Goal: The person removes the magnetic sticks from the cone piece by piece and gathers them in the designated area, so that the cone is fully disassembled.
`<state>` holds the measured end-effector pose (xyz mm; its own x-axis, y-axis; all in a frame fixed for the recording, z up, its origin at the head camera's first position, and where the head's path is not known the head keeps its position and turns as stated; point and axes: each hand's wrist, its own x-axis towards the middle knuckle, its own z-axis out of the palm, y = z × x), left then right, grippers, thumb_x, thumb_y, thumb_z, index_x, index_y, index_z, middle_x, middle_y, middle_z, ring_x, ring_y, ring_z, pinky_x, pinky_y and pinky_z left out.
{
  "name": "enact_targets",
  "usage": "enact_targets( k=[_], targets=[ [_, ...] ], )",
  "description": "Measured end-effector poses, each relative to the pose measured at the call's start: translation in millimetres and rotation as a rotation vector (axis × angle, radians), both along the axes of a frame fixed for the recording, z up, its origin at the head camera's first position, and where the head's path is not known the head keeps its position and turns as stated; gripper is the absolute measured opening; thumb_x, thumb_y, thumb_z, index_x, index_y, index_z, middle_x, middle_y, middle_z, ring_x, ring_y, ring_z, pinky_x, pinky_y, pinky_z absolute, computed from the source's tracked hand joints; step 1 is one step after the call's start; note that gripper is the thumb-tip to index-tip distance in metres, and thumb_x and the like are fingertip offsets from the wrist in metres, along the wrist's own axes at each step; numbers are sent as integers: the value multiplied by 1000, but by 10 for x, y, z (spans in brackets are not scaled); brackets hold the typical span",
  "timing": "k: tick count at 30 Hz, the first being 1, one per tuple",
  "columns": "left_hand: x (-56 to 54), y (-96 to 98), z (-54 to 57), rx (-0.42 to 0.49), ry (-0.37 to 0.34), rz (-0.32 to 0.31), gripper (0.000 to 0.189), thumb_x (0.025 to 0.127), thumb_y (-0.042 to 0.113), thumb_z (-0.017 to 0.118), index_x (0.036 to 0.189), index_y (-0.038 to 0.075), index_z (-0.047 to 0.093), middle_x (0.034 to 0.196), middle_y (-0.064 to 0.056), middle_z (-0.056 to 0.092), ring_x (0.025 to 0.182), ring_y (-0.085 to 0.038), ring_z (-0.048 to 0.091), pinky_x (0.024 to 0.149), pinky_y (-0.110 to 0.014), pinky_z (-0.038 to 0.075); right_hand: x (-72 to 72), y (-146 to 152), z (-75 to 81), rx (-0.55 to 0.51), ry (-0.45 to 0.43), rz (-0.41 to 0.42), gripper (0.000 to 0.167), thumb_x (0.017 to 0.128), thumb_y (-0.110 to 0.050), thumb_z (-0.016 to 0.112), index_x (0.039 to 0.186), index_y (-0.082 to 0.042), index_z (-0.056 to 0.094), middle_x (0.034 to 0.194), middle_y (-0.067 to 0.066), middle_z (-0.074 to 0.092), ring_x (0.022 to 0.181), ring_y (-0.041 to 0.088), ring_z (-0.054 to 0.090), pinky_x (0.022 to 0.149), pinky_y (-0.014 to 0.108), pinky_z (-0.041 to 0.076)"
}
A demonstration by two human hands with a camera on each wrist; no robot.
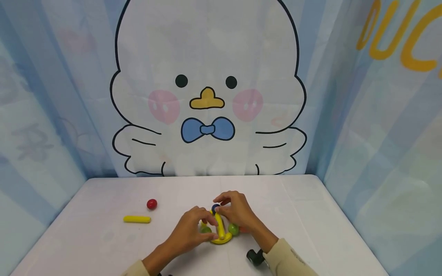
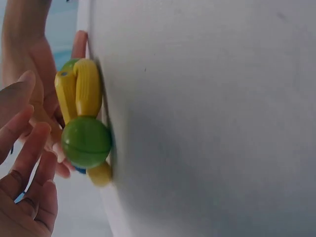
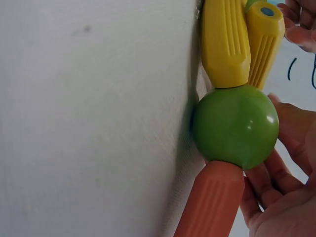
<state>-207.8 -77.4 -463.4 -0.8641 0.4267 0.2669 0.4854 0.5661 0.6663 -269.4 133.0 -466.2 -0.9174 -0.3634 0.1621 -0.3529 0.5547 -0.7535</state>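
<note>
My right hand is at the far end of a small toy assembly, its thumb and index finger pinching a blue ball. A straight yellow rod runs from beside that ball toward me, its near end raised over a curved yellow piece. Green balls flank the piece: one on the right, another partly behind my left fingers. My left hand is left of the assembly, thumb and fingers spread apart around the rod's near end. In the left wrist view, a gap separates the left fingers from the green ball.
An orange-red rod joins the right green ball, partly under my right wrist in the head view. A red ball and a loose yellow rod lie to the left on the white table. A black object shows by my right sleeve.
</note>
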Motion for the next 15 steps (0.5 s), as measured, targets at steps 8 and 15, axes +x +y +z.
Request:
enact_targets(
  k=[8, 15],
  targets=[
    [-42, 143, -126, -2, 107, -24, 28, 74, 22, 98, 89, 22, 75, 90, 12, 72, 87, -13, 62, 77, -23, 50, -64, -24, -58, 12, 13, 16, 11, 97, -12, 78, 107, -14, 82, 102, -4, 79, 98, 13, 73, 94, 43, 60],
    [-41, 150, -125, -43, 120, -35, 24, 76, 23, 97, 88, 23, 76, 88, 11, 71, 84, -9, 60, 77, -22, 48, -84, -35, -78, 20, 8, -4, 10, 97, -11, 78, 104, -15, 83, 98, -6, 79, 95, 11, 72, 92, 40, 59]
  ],
)
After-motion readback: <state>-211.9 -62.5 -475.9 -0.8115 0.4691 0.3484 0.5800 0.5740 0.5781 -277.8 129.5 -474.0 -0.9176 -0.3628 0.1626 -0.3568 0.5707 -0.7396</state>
